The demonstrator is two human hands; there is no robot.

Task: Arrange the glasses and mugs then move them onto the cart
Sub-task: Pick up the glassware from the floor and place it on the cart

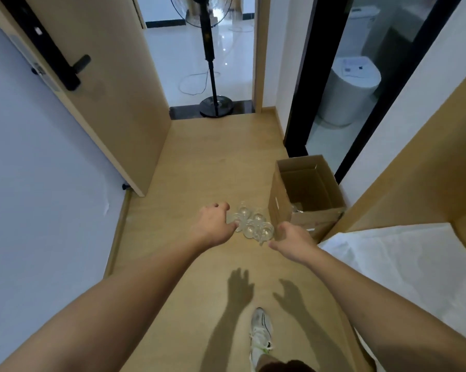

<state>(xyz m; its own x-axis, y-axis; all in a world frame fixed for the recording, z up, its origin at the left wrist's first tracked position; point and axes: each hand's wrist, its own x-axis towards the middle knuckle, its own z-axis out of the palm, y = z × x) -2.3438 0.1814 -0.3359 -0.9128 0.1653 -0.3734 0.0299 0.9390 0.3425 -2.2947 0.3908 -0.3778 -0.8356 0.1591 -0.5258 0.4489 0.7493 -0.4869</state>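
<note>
- A cluster of clear glass mugs (pixel 253 224) is seen from above, standing upright and close together on the light wooden floor (pixel 205 167).
- The left hand (pixel 216 220) is reached down at the cluster's left side, its fingers curled round one clear mug there.
- The right hand (pixel 289 234) is held at the cluster's right side with fingers bent and thumb spread; whether anything is gripped cannot be told.
- An open brown cardboard box (pixel 305 194) stands on the floor just beside the mugs, to their right.
- A white sheet-covered bed (pixel 403 264) is seen at the right edge.
- A black pedestal fan (pixel 213 76) stands in the doorway well beyond, next to a pale wooden door (pixel 105 89).
- A white sports shoe (pixel 261 334) is visible below.
</note>
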